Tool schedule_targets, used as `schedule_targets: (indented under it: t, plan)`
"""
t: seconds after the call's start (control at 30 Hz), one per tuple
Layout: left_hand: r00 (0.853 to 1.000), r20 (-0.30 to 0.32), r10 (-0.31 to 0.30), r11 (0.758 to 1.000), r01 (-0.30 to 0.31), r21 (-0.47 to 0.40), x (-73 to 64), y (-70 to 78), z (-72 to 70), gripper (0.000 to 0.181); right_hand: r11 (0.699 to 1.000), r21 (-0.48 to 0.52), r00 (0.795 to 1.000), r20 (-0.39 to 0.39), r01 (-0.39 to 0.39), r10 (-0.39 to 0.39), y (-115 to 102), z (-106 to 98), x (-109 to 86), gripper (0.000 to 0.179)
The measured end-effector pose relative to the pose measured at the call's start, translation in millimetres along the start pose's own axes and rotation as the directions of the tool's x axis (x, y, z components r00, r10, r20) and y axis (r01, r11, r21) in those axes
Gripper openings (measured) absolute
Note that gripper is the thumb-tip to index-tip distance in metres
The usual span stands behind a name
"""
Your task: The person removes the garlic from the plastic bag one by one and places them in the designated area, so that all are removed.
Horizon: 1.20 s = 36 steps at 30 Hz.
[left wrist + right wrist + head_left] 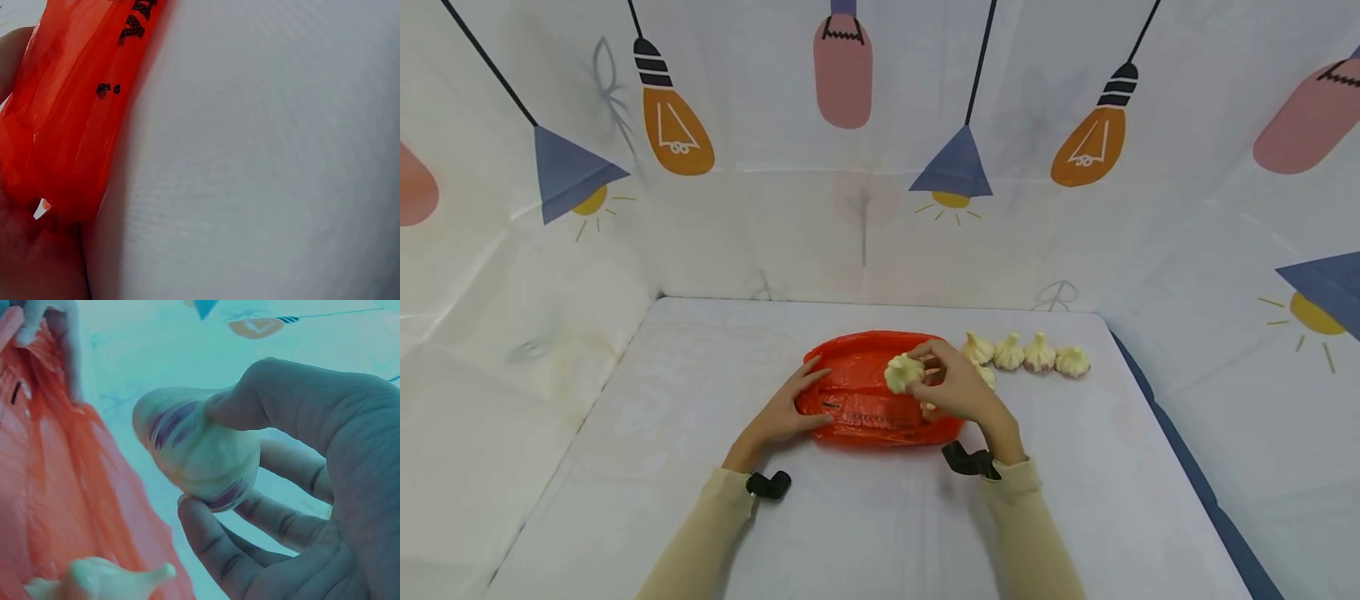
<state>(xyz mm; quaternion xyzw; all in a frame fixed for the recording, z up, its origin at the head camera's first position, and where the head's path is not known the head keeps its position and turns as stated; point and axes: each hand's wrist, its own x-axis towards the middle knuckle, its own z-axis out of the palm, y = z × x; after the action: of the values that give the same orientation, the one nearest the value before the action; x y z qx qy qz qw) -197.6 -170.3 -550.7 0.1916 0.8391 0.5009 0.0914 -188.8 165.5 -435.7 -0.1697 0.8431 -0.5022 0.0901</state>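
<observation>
A red plastic bag (pixel 865 414) lies spread on the table in the head view. My left hand (pixel 786 414) holds its left side, thumb toward the near edge; the right wrist view shows those fingers at the bag's edge too. Above the bag's right part, my right hand (pixel 958 383) pinches a garlic bulb (pixel 903 374) between thumb and fingers. Purple streaks mark this bulb in the right wrist view. Another garlic bulb (pixel 100 579) appears low in that view by the bag. In the left wrist view the bag (pixel 75 125) shows black print, with little of the hand visible.
Right of the bag, several garlic bulbs (pixel 1039 353) stand in a row toward the back of the white table (pixel 865 517). One more garlic bulb (pixel 987 377) sits in front of the row, partly hidden by the right hand. A lamp-patterned sheet (pixel 865 225) rises behind.
</observation>
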Motion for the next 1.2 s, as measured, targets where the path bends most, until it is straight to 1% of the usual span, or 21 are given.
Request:
schedule_targets:
  t: [0.1,0.27,0.4,0.53,0.7,0.83,0.93,1.03,1.13,1.2]
  plan:
    - [1.0,0.001,-0.003,1.0,0.003,0.003,0.1,0.7,-0.4,0.084,1.0,-0.021,0.999,-0.038,0.018,-0.019,1,-7,-4.3,0.04]
    - [1.0,0.003,-0.012,1.0,0.012,0.01,0.5,1.1,-0.6,0.084,1.0,0.012,0.995,-0.097,0.006,-0.005,4,-16,-12.4,0.041]
    - [1.0,0.004,-0.021,1.0,0.021,0.014,0.2,0.9,0.0,0.084,0.998,0.048,0.993,-0.115,0.036,-0.031,7,-22,-17.7,0.042]
    - [1.0,0.005,-0.018,1.0,0.018,0.018,0.4,0.4,0.4,0.084,0.998,0.045,0.992,-0.121,0.053,-0.047,11,-26,-22.0,0.043]
    - [1.0,0.002,-0.011,1.0,0.011,0.014,1.0,0.3,1.0,0.083,0.997,0.034,0.982,-0.174,0.075,-0.068,15,-30,-28.8,0.044]
    - [1.0,0.001,-0.008,1.0,0.008,0.012,0.6,0.2,1.1,0.084,0.991,0.065,0.962,-0.256,0.119,-0.099,19,-33,-36.2,0.044]
    - [1.0,0.001,-0.008,1.0,0.008,0.013,0.4,0.1,1.0,0.084,0.98,0.095,0.933,-0.333,0.175,-0.135,25,-37,-40.7,0.046]
    - [1.0,0.002,-0.019,1.0,0.019,0.016,0.5,0.8,1.3,0.083,0.97,0.103,0.901,-0.403,0.219,-0.161,34,-41,-44.1,0.046]
    - [1.0,0.007,-0.028,0.999,0.028,0.018,0.5,1.7,1.3,0.083,0.975,0.105,0.882,-0.452,0.198,-0.13,41,-45,-48.7,0.047]
    - [0.999,0.01,-0.033,0.999,0.033,0.014,0.5,2.1,0.4,0.083,0.982,0.105,0.875,-0.476,0.158,-0.09,45,-47,-51.9,0.047]
